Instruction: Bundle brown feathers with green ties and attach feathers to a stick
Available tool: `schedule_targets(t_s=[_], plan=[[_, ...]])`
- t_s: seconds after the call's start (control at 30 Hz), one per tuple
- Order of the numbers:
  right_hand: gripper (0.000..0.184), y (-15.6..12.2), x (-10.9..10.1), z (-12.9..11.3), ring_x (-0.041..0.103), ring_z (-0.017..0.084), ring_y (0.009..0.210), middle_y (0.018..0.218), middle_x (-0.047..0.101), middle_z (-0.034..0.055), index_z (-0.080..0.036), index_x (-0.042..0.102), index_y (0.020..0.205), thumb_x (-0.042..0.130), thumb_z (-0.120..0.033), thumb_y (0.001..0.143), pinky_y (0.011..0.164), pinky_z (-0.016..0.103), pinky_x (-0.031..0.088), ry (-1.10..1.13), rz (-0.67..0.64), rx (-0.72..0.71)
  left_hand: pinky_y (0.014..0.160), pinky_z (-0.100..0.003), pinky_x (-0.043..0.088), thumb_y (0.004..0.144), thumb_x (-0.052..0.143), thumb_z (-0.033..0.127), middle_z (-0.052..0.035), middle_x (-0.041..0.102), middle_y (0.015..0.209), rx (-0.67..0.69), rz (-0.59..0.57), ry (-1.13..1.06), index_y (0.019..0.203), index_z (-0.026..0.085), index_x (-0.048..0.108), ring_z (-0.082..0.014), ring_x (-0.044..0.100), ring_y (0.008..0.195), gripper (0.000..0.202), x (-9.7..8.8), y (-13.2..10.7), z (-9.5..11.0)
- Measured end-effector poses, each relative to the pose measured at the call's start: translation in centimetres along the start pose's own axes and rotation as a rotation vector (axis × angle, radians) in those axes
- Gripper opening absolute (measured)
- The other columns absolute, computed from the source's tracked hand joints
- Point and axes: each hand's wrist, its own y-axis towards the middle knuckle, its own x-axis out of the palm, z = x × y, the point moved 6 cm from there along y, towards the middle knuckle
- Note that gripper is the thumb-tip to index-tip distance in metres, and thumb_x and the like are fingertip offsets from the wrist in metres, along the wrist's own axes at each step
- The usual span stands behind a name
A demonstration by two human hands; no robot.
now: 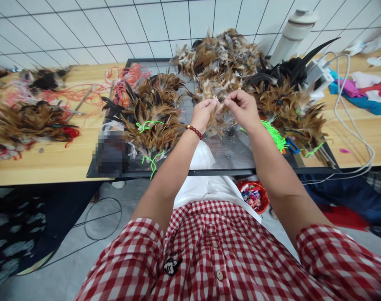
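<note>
My left hand [205, 112] and my right hand [243, 108] meet over the middle of a dark-framed glass board [223, 161]. Both pinch at a small bunch of brown feathers [218, 121], whose tips hang below the fingers. A big heap of brown and grey feathers [224, 58] lies just beyond. To the left of my left hand is a pile of brown feathers [159, 113] with bright green cords. Right of my right forearm sit more brown feathers [290, 108] and a bundle of green cords [275, 136].
A white bottle [292, 35] and a white power strip [318, 73] with cables stand at the back right. Black feathers [286, 69] lie beside them. Pink cords [127, 81] and more feathers [30, 119] cover the left. Below the table edge is a red basket [263, 200] of scraps.
</note>
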Motion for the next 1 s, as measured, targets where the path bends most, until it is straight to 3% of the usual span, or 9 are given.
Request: schedule_targets(t_s=[0.17, 0.37, 0.57, 0.7, 0.83, 0.93, 1.0], plan=[[0.043, -0.2, 0.0, 0.0, 0.06, 0.018, 0.082, 0.08, 0.063, 0.0019, -0.024, 0.067, 0.077, 0.077, -0.066, 0.083, 0.079, 0.034, 0.05, -0.06, 0.056, -0.065, 0.06, -0.019, 0.047, 0.092, 0.076, 0.029, 0.0027, 0.061, 0.059, -0.064, -0.101, 0.039, 0.068, 0.017, 0.06, -0.0066, 0.057, 0.053, 0.031, 1.4, -1.3, 0.4], [0.043, 0.2, -0.5, 1.0, 0.062, 0.018, 0.085, 0.079, 0.063, 0.0011, -0.024, 0.068, 0.079, 0.078, -0.066, 0.082, 0.076, 0.032, 0.049, -0.017, 0.076, 0.007, 0.057, -0.02, 0.045, 0.093, 0.074, 0.039, 0.0056, 0.05, 0.055, -0.071, -0.119, 0.033, 0.071, 0.018, 0.059, -0.0072, 0.055, 0.052, 0.035, 1.2, -1.2, 0.1], [0.046, 0.6, 0.1, 1.8, 0.062, 0.018, 0.083, 0.08, 0.065, 0.001, -0.024, 0.069, 0.08, 0.08, -0.068, 0.078, 0.076, 0.033, 0.051, 0.091, 0.02, 0.035, 0.059, -0.018, 0.046, 0.094, 0.074, 0.038, 0.0048, 0.055, 0.06, -0.051, -0.167, 0.037, 0.07, 0.017, 0.058, -0.0059, 0.055, 0.054, 0.035, 1.5, -0.8, -0.1], [0.036, 0.6, -1.4, 2.6, 0.064, 0.022, 0.09, 0.081, 0.066, 0.0038, -0.023, 0.071, 0.082, 0.071, -0.058, 0.09, 0.084, 0.038, 0.052, -0.189, 0.102, -0.01, 0.06, -0.018, 0.046, 0.095, 0.073, 0.039, 0.0053, 0.054, 0.06, 0.0, -0.027, -0.026, 0.072, 0.018, 0.058, -0.0059, 0.056, 0.056, 0.034, 0.5, -0.3, 0.5], [0.021, -0.1, -0.6, 3.4, 0.063, 0.031, 0.108, 0.098, 0.071, 0.0102, -0.024, 0.078, 0.096, 0.063, -0.039, 0.096, 0.099, 0.049, 0.05, -0.612, -0.069, -0.087, 0.057, -0.018, 0.044, 0.096, 0.07, 0.043, 0.0064, 0.047, 0.055, 0.028, 0.113, -0.067, 0.074, 0.021, 0.058, -0.0068, 0.053, 0.054, 0.034, -1.0, 0.5, 0.7], [0.022, -0.6, 0.7, 4.2, 0.061, 0.035, 0.115, 0.105, 0.072, 0.0125, -0.024, 0.078, 0.103, 0.061, -0.034, 0.096, 0.102, 0.053, 0.047, -0.735, -0.171, -0.104, 0.056, -0.018, 0.044, 0.097, 0.069, 0.042, 0.0062, 0.046, 0.054, 0.027, 0.124, -0.074, 0.076, 0.021, 0.059, -0.007, 0.052, 0.053, 0.032, -1.2, 0.7, 0.5], [0.021, -0.4, 0.9, 4.7, 0.06, 0.035, 0.116, 0.105, 0.072, 0.0134, -0.022, 0.077, 0.098, 0.06, -0.035, 0.097, 0.102, 0.053, 0.047, -0.739, -0.141, -0.104, 0.058, -0.019, 0.046, 0.098, 0.069, 0.042, 0.0063, 0.047, 0.054, 0.013, 0.114, -0.079, 0.078, 0.021, 0.061, -0.0072, 0.053, 0.053, 0.03, -1.0, 0.7, 0.3]])
